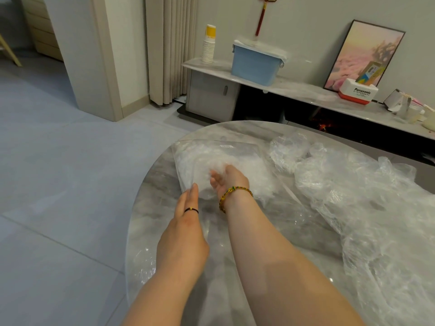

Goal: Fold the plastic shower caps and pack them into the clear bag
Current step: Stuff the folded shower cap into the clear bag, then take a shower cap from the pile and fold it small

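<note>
Fingers (191, 194) of the left hand (186, 215) lie straight and together near the table's (157, 184) left edge. Their tips touch the near, open end of the clear bag (211, 151), apparently steadying its mouth. The bag's long axis runs from that mouth away toward the far edge, and it is already packed with white folded caps (237, 161). The right hand (229, 182), just beside the left and farther forward, is pushed into the mouth with its palm turned left. Its fingertips vanish in blurred plastic, so I cannot tell whether it pinches a cap. Loose shower caps (353, 196) sprawl along the right side, nearer the right hand, which looks best placed to fetch the next.
</note>
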The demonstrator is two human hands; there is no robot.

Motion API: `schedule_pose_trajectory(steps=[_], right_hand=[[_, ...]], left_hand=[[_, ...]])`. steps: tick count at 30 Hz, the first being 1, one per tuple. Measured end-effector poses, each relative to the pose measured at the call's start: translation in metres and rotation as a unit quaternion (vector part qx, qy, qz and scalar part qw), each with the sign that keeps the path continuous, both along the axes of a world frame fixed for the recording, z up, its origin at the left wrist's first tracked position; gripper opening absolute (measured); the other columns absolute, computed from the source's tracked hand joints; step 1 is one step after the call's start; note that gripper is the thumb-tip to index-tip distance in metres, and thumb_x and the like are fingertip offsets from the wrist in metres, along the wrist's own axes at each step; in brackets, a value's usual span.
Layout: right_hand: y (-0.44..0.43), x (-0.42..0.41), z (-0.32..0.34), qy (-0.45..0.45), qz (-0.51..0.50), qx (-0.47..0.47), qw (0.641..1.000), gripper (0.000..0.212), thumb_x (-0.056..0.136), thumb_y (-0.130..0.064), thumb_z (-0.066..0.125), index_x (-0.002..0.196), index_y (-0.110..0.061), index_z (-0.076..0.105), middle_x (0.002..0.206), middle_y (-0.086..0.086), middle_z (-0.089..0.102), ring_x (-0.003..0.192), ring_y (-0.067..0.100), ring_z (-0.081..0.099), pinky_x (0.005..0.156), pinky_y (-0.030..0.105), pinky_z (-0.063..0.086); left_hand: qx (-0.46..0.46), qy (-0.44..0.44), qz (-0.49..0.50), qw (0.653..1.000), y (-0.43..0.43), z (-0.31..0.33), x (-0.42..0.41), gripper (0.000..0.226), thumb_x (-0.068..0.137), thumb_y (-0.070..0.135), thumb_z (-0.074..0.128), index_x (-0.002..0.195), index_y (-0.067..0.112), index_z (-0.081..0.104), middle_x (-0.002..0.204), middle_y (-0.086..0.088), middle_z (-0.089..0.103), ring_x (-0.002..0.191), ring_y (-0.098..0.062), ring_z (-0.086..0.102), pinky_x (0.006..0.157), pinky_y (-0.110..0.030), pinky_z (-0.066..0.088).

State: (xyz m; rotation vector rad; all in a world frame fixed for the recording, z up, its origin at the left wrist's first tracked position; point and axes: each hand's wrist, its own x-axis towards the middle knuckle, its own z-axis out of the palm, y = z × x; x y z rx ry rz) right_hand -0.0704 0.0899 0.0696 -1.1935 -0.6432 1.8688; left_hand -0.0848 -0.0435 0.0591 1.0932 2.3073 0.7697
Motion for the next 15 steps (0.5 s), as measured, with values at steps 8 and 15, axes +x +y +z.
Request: schedule_pose_trajectory(steps=[8, 15], right_hand=[[0.004, -0.01, -0.01, -0.412, 0.175, 0.262, 0.855, 0.032, 0.088, -0.012, 0.05, 0.118, -0.008, 0.044, 0.095, 0.003, 0.048, 0.084, 0.027, 0.058, 0.075, 0.033, 0.05], [-0.018, 0.019, -0.013, -0.405, 0.341, 0.134, 0.838, 0.01, 0.086, -0.004, 0.046, 0.077, -0.006, 0.045, 0.056, 0.008, 0.049, 0.027, 0.012, 0.046, 0.029, 0.007, 0.027]], left_hand=[[0.001, 0.0, 0.015, 1.0, 0.001, -0.003, -0.008, 0.088, 0.084, -0.009, 0.036, 0.146, 0.032, -0.011, 0.153, 0.019, -0.01, 0.099, -0.019, 0.055, 0.053, -0.022, 0.033], [0.018, -0.006, 0.021, 1.0, 0.002, -0.004, -0.007, 0.089, 0.081, -0.01, 0.035, 0.146, 0.032, -0.008, 0.153, 0.021, -0.007, 0.103, -0.024, 0.055, 0.069, -0.031, 0.044]])
